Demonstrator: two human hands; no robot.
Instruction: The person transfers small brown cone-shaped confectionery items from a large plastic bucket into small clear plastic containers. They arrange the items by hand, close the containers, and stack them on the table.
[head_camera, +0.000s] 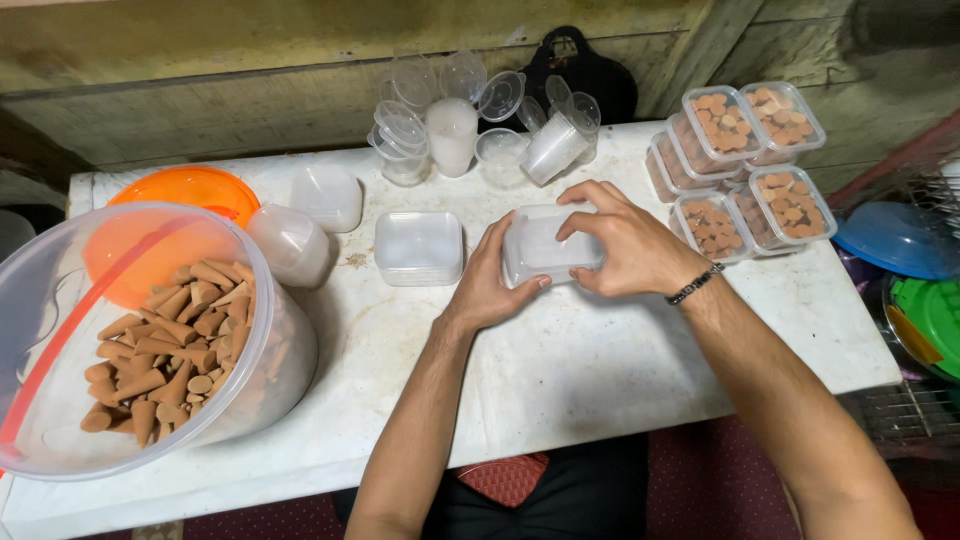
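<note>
both hands work one small clear rectangular plastic box (548, 245) at the middle of the white table (600, 370). the left hand (492, 280) grips its near left end, thumb pressed along the front edge, while the right hand (625, 245) curls over the far right side, fingers arched on top as if seating or prising a lid. whether the box is empty i cannot tell; it looks frosted and pale.

to do this well, it seems wise to hold the base steady with the left hand and let the right fingertips press or peel corner by corner, since thin plastic like this probably flexes and pops unevenly. keeping the box low over the table would guard against a slip.

around it: another clear box with lid (419, 247) just left, two more frosted tubs (305, 225) beyond, a big clear jar (230, 400) tilted open with brown incense cones (165, 350), its orange lid (190, 190) behind. filled, lidded boxes of cones (745, 160) are stacked at the right; small round cups and lids (470, 110) cluster at the back
</note>
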